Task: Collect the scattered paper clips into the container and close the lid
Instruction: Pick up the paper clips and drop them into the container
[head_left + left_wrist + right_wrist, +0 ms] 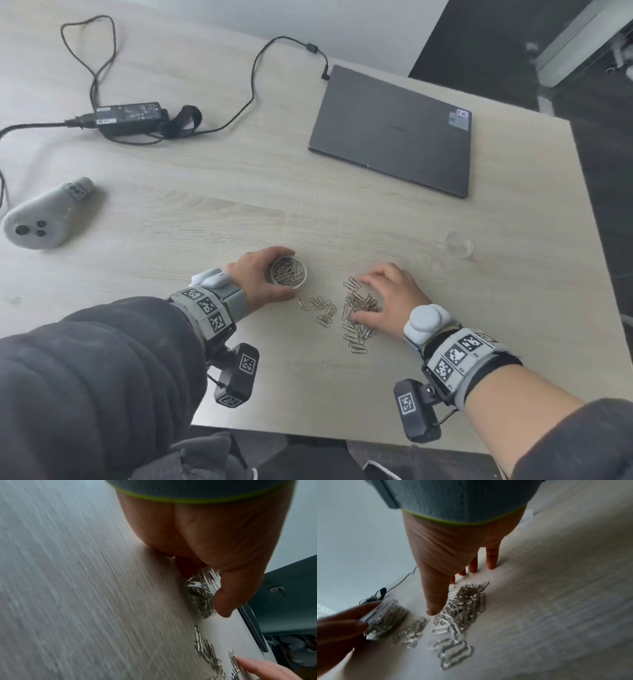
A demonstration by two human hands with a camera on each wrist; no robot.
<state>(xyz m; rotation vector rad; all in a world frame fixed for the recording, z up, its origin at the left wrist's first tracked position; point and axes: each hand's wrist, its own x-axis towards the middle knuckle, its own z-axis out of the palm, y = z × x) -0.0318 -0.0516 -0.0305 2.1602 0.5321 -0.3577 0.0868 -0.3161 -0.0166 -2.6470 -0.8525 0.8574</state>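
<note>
A small clear round container [288,269] partly filled with silver paper clips stands upright on the pale wood table [205,222]. My left hand [292,274] grips its wall, fingers behind and thumb in front; the left wrist view shows the thumb on the container [200,593]. Right of it lie a small cluster of loose clips [320,308] and a bigger pile [359,308]. My right hand [363,299] rests spread over the bigger pile [464,608], fingers straight on the table, thumb touching clips. The clear lid [459,244] lies apart at the right.
A closed grey laptop [394,130] lies at the back right. A black power adapter [130,116] with its cable lies at the back left, and a grey controller [44,216] at the left. The table's front edge [308,433] runs close below my wrists.
</note>
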